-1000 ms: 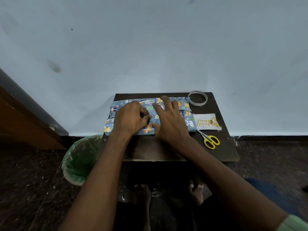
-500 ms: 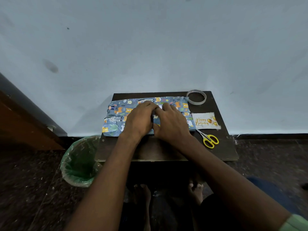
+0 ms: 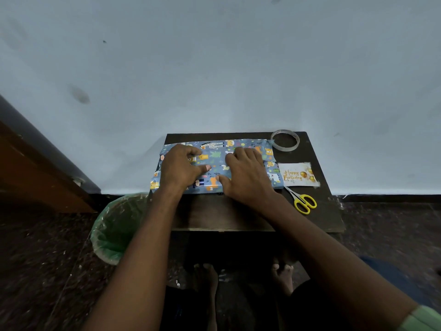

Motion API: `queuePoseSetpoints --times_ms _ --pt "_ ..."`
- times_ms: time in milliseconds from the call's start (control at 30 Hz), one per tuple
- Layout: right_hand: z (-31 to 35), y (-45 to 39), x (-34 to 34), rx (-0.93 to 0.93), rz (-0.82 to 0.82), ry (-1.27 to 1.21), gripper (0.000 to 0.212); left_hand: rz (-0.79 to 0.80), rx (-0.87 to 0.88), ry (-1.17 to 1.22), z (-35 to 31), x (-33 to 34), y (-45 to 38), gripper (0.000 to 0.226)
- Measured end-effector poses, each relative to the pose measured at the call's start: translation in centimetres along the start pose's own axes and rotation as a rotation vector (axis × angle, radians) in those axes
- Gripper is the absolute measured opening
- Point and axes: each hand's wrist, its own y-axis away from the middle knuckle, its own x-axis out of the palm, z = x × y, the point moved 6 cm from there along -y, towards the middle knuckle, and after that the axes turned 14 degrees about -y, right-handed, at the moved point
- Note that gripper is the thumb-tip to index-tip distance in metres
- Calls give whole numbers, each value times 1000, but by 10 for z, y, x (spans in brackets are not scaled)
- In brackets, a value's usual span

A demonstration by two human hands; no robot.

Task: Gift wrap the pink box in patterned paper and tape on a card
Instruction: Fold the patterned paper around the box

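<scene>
Head view: left hand [image 3: 181, 168] and right hand [image 3: 248, 175], fingers curled, press the blue animal-patterned wrapped box [image 3: 216, 161]; bare dark wooden table [image 3: 214, 211] lies nearer.

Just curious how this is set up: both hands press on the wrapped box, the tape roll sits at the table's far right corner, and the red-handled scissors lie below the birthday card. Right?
Nearly. The head view shows the scissors have yellow handles, not red. Otherwise right: the left hand and right hand press on the wrapped box, the tape roll sits far right, and the card lies above the scissors.
</scene>
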Motion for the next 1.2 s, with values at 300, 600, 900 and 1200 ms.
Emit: queuePoseSetpoints --times_ms 300,600,900,1200 --pt "33 -12 23 -66 115 -11 63 -50 -20 13 13 -8 4 38" --pt "32 -15 27 -53 125 31 53 -112 -498 377 88 -6 -8 49" --pt "31 -14 30 -39 117 11 54 -156 -543 446 97 -6 -14 40" --pt "31 -12 31 -38 101 7 53 311 -406 313 106 -30 0 35"
